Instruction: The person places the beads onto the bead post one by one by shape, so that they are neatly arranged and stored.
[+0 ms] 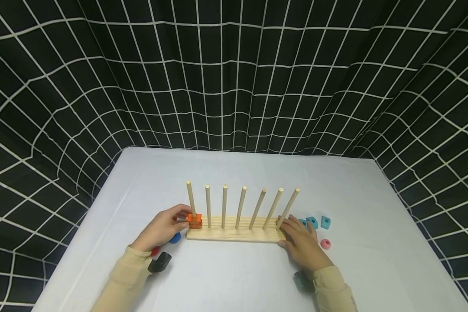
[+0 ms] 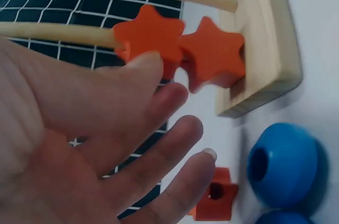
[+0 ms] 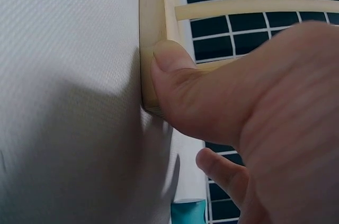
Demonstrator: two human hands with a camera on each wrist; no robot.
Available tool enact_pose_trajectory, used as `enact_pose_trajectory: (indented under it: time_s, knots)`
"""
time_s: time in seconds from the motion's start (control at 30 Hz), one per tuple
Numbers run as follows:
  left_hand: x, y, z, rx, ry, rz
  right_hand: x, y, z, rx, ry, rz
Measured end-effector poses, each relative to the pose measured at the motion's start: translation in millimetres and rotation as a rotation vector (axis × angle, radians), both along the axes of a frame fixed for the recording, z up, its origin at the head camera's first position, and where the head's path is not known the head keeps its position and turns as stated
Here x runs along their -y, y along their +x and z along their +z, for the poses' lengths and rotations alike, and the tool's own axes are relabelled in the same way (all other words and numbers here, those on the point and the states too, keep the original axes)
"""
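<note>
A wooden peg board (image 1: 234,234) with several upright dowels lies across the white table. At its left end, my left hand (image 1: 161,227) pinches an orange star bead (image 2: 151,36) threaded on the leftmost dowel (image 1: 191,197). Another orange star bead (image 2: 217,54) sits below it on the same dowel, down at the board. My right hand (image 1: 302,242) grips the board's right end, its thumb pressed against the front edge and its fingers reaching over the top beside the rightmost dowel (image 1: 290,207).
By the left hand lie a blue bead (image 2: 286,163), a loose orange bead (image 2: 217,203) and a red bead (image 1: 155,251). Several teal beads (image 1: 325,222) and a pink bead (image 1: 325,244) lie beyond the right hand. A black grid-patterned curtain (image 1: 234,78) surrounds the table.
</note>
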State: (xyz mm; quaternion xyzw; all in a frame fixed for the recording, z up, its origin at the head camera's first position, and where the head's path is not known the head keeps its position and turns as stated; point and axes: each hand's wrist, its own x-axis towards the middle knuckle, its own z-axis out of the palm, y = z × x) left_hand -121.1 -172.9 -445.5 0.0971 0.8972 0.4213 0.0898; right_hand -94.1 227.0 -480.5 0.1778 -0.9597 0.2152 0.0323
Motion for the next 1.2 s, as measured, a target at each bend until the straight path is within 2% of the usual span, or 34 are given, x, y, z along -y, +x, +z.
enact_pose_trajectory:
  time_s: [0.1,0.17,0.3,0.33,0.4,0.57,0.63,0.77,0.9,1.2]
  knots:
    - [5.7,0.4,1.4,-0.018,0.011,0.037,0.5,0.5,-0.2,-0.016,-0.001,0.006]
    - [9.2,-0.8,2.6,-0.034,0.008,0.097,0.8,0.7,0.1,-0.018,0.000,0.006]
    - [17.0,-6.7,1.0,-0.119,-0.104,0.223,0.5,0.7,1.4,-0.003,0.003,0.001]
    - [19.1,-8.5,-0.7,-0.139,-0.138,0.243,0.2,0.6,1.3,0.001,0.006,0.000]
    - [23.5,-12.0,-4.6,-0.133,-0.192,0.263,-0.1,0.8,1.3,0.004,0.006,-0.001]
    - [30.8,-14.5,-12.7,-0.033,-0.227,0.244,1.1,1.8,0.0,0.005,0.004,0.001]
    - [31.1,-14.3,-14.5,-0.022,-0.240,0.230,1.6,2.2,-0.5,0.003,0.004,0.000]
    - [29.9,-16.3,-17.6,-0.042,-0.260,0.197,0.9,3.0,-1.5,0.007,0.007,-0.006]
    - [28.9,-18.3,-20.3,-0.060,-0.270,0.189,-0.1,2.8,-2.0,0.007,0.011,-0.010]
    - [27.9,-16.0,-23.5,-0.034,-0.274,0.175,-0.1,1.7,-1.8,0.008,0.022,-0.014]
